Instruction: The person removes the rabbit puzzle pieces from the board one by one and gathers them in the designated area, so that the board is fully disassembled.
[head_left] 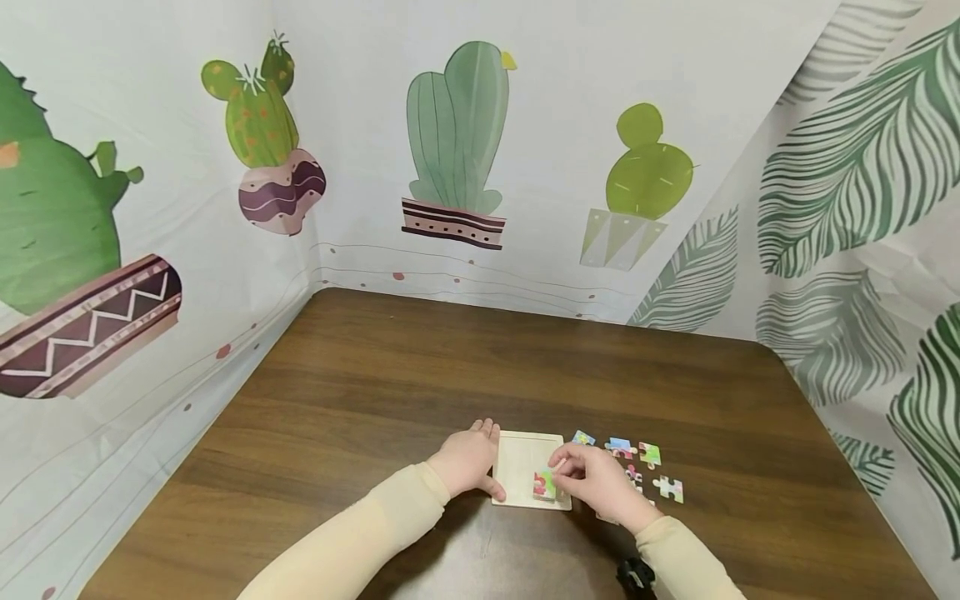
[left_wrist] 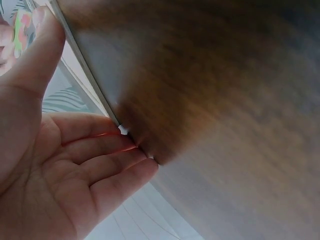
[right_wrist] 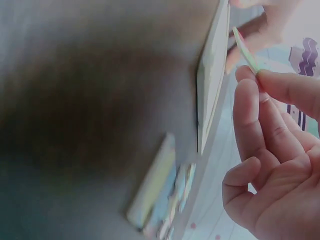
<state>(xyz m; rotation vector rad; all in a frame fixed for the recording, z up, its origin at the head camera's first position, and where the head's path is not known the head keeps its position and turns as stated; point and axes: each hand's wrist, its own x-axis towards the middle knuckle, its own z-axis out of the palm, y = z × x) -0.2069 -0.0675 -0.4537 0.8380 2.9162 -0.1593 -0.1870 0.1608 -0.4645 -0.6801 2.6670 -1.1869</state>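
My right hand pinches a green and pink puzzle piece between thumb and fingertips. In the right wrist view the piece shows tilted and edge-on, raised off the shallow wooden tray. From the head view it overlaps the lower right part of the pale square tray. My left hand rests along the tray's left edge, with its thumb at the near left corner. In the left wrist view that hand's fingers are extended, tips at the tray's side.
Several loose puzzle pieces lie right of the tray, among them a blue one, a green one and a whitish one. My right hand partly covers others. The brown table meets patterned cloth walls behind.
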